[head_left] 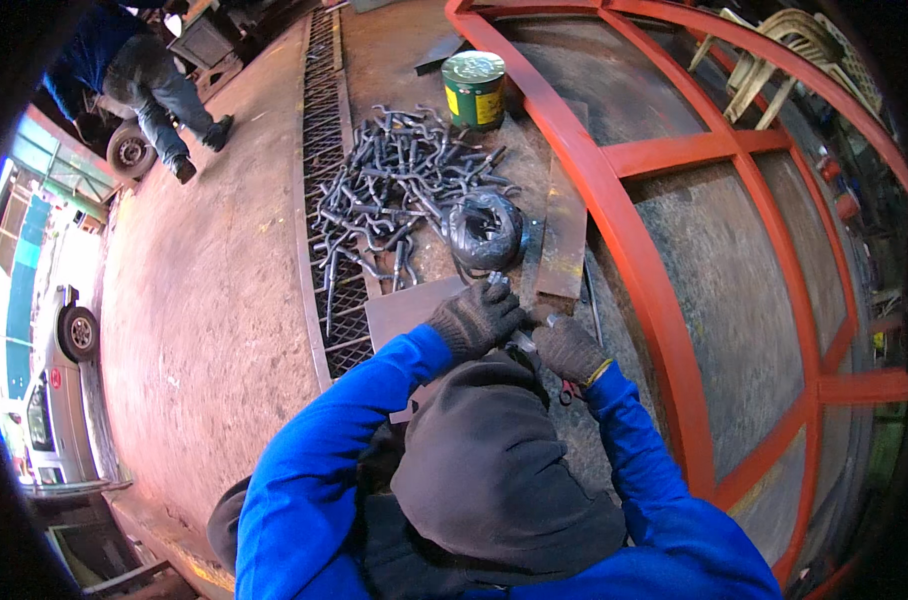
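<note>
Both my hands wear dark knitted gloves and work close together in front of me. My left hand [477,318] is closed, with a small shiny metal piece [496,279] showing at its fingertips. Close by on the right, my right hand [571,350] has its fingers curled, and what it holds is hidden. Just beyond the left hand lies a coil wrapped in black plastic [461,232]. A pile of short bent metal rods [399,185] spreads behind it. Beneath my left wrist is a flat metal plate [399,315]. A red-handled tool [566,393] lies below the right hand.
On the right lies a large red metal frame [669,155]. A green and yellow can [474,92] stands beyond the rods. Along the left runs a floor grating [322,130]. Dark grey cloth [504,460] bulges between my arms. Another person [149,85] stands far left, near a wheel [131,150].
</note>
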Demonstrator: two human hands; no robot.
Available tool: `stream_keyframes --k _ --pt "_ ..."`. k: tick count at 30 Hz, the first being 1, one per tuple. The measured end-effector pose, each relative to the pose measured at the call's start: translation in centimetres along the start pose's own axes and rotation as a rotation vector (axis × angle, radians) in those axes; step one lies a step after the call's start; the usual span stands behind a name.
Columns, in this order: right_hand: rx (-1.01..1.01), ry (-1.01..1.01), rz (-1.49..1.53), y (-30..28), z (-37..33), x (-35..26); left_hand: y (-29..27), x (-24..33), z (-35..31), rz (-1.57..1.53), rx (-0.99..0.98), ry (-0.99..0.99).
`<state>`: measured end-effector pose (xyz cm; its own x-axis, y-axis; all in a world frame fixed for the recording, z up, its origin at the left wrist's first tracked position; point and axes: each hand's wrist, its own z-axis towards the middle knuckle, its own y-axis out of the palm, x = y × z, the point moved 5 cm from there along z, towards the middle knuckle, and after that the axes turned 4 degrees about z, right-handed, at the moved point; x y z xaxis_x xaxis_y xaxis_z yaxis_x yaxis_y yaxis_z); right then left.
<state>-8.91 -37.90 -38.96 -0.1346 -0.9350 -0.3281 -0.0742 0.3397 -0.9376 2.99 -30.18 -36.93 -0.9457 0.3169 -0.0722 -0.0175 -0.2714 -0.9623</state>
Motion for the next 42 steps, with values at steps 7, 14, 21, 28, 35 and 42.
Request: stream_keyframes --k 7,14,21,28,35,42 --pt "0.293 0.398 0.502 -2.7 -2.1 3.3 3.0 1.6 0.8 0.054 -0.026 0.078" --pt "0.528 0.425 0.815 0.6 -5.3 5.0 2.9 1.9 2.3 0.026 0.017 -0.008" --pt "0.130 0.606 0.663 3.0 -4.3 -0.4 3.8 0.7 1.0 0.144 0.064 0.026" --pt "0.322 0.389 0.713 2.3 -1.0 0.3 4.4 -3.4 1.6 0.063 0.170 -0.440" --pt "0.221 0.317 0.515 2.8 -0.7 4.1 2.6 -1.8 2.0 0.144 0.044 -0.190" --pt "0.522 0.332 1.251 1.2 -1.6 6.8 3.3 -0.8 2.5 -0.039 -0.048 -0.046"
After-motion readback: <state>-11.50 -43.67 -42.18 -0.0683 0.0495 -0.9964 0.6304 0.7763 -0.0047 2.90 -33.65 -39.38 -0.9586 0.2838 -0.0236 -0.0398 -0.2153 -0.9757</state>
